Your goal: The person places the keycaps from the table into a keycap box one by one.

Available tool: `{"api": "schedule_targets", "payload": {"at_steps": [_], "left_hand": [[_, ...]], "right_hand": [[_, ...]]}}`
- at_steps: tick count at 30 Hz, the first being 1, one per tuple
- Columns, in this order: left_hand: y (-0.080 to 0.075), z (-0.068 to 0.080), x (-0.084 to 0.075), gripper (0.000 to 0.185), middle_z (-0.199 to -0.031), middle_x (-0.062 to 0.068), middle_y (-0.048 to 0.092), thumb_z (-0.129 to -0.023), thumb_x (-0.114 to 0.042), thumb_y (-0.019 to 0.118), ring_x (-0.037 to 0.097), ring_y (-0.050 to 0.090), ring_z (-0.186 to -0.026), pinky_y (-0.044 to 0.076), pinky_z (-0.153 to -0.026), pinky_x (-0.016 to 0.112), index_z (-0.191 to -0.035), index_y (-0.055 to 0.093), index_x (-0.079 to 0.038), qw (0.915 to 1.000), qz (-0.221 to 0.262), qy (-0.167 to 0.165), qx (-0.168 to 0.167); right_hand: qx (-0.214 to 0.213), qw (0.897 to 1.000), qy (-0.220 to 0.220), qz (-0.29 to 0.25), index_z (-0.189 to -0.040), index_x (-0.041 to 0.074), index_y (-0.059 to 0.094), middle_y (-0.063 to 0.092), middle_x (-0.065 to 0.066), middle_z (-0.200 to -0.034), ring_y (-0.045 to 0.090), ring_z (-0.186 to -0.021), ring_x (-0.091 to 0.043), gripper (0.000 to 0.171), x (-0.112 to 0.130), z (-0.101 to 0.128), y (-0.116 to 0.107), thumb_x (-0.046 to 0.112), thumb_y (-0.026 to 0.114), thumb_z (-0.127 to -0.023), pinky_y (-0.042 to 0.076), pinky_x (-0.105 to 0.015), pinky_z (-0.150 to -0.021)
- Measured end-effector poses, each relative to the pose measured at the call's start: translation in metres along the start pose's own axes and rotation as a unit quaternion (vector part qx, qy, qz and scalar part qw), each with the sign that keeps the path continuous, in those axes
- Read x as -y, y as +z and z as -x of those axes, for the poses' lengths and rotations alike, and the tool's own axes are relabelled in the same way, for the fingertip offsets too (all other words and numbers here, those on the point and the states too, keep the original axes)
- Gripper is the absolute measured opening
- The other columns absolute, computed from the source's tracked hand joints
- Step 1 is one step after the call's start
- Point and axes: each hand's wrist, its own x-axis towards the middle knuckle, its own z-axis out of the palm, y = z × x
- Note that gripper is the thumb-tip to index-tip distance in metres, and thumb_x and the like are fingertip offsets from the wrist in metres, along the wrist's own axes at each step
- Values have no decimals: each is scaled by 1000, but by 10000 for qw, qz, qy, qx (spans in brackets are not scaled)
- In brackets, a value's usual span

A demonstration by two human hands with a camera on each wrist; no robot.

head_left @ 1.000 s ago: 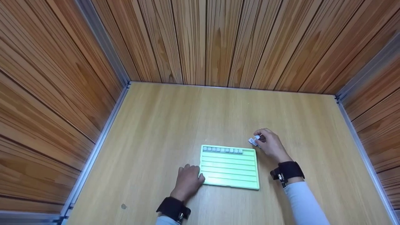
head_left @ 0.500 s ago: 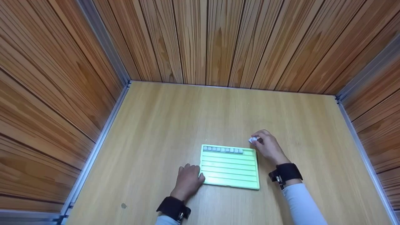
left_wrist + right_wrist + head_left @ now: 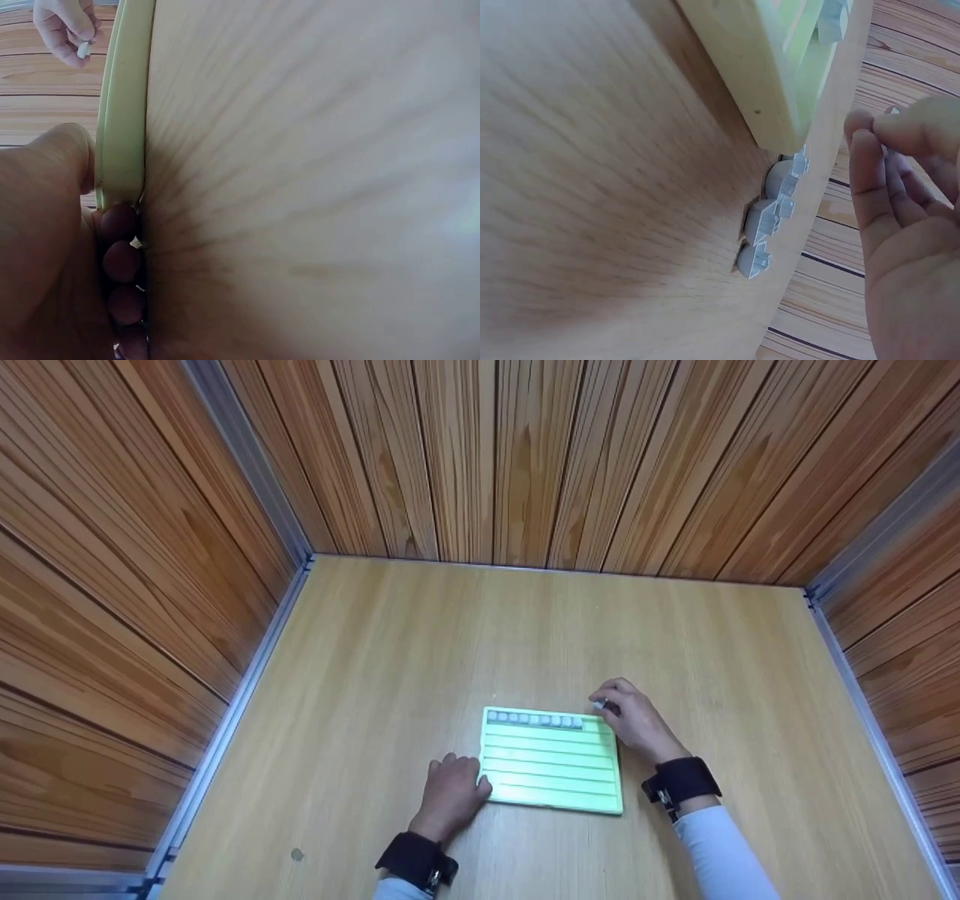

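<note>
A pale green tray (image 3: 551,780) with ridged rows lies in front of the person. White keycaps (image 3: 534,720) fill most of its far row. My left hand (image 3: 450,791) holds the tray's near left side, thumb (image 3: 64,154) over its edge and fingertips (image 3: 120,221) against its side. My right hand (image 3: 637,727) is above the tray's far right corner, pinching a small white keycap (image 3: 598,703) between thumb and fingertips. In the right wrist view, several loose keycaps (image 3: 763,221) lie on the table beside the tray's corner; the right hand hides them from the head view.
The wooden table (image 3: 390,660) is bounded by metal rails (image 3: 247,690) and plank walls (image 3: 525,457) at the back and both sides. A dark round mark (image 3: 297,855) shows at its front left. Both wrists wear black straps (image 3: 686,784).
My right hand has lifted a keycap from the loose ones and moved left and nearer, to the tray's far right corner. The left hand and the tray have stayed in place.
</note>
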Motion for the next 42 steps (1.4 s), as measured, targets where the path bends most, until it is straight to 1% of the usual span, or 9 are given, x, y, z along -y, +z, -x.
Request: {"api": "schedule_targets", "payload": {"at_steps": [3, 6, 11, 14, 17, 20, 28, 33, 42], "left_hand": [[0, 1, 0, 22, -67, -3, 44, -90, -31, 56, 20, 35, -71, 28, -72, 37, -74, 52, -16, 10000, -8, 4, -10], [0, 2, 0, 22, -67, -3, 44, -90, -31, 56, 20, 35, -71, 27, -72, 38, -75, 53, -15, 10000, -25, 53, -55], [0, 2, 1, 22, -67, -3, 45, -91, -31, 56, 20, 36, -70, 28, -71, 37, -76, 56, -14, 9997, -83, 166, -159], [1, 2, 1, 22, -68, -3, 45, -90, -30, 56, 20, 36, -71, 28, -71, 37, -76, 56, -13, 9997, -54, 177, -170], [1, 2, 1, 21, -67, -3, 45, -90, -30, 56, 20, 36, -71, 28, -71, 37, -76, 56, -14, 9997, -25, 167, -161], [0, 2, 1, 22, -67, -3, 45, -90, -30, 56, 20, 36, -70, 28, -71, 37, -75, 54, -15, 9997, -32, 173, -147], [0, 1, 2, 22, -68, -2, 45, -90, -31, 56, 20, 37, -71, 28, -72, 38, -75, 54, -15, 9999, 4, 111, -76], [-1, 1, 1, 21, -67, -2, 44, -89, -30, 56, 20, 36, -70, 28, -71, 38, -74, 53, -15, 9999, 47, 114, -92], [1, 4, 2, 22, -66, -2, 43, -88, -28, 57, 20, 35, -69, 28, -70, 37, -71, 50, -15, 9990, -102, 266, -351]], "right_hand": [[82, 9998, 132, 93, -114, -1, 70, 58, -13, -122, 61, -111, -31, 21, 2, 1, 2, 0, 64, -94, 50, -47, -93], [136, 9996, 167, 161, -114, -1, 70, 59, -11, -119, 62, -105, -27, 20, 3, 3, 5, 2, 65, -95, 51, -44, -89], [124, 9991, -236, 334, -111, 0, 72, 64, -7, -104, 62, -90, -20, 20, 1, 5, 11, 2, 68, -92, 51, -35, -78], [109, 9984, -361, 415, -106, 2, 74, 65, -5, -98, 60, -86, -16, 16, 0, 6, 13, 2, 69, -91, 50, -31, -75], [120, 9983, -342, 453, -103, 4, 74, 63, -3, -96, 57, -85, -15, 13, -1, 7, 15, 2, 69, -91, 49, -29, -74], [128, 9982, -316, 499, -103, 3, 74, 62, -3, -97, 56, -86, -16, 15, 0, 7, 16, 1, 69, -90, 48, -30, -75], [140, 9972, -473, 559, -101, 3, 73, 64, -4, -94, 54, -86, -16, 15, 3, 7, 19, -2, 69, -88, 46, -30, -74], [233, 9979, -356, 495, -98, 5, 71, 62, -3, -92, 52, -85, -16, 12, 3, 7, 20, -1, 70, -87, 44, -30, -73], [257, 9977, -293, 557, -96, 5, 71, 59, -4, -90, 50, -83, -16, 13, 3, 8, 22, -3, 70, -86, 44, -30, -72]]}}
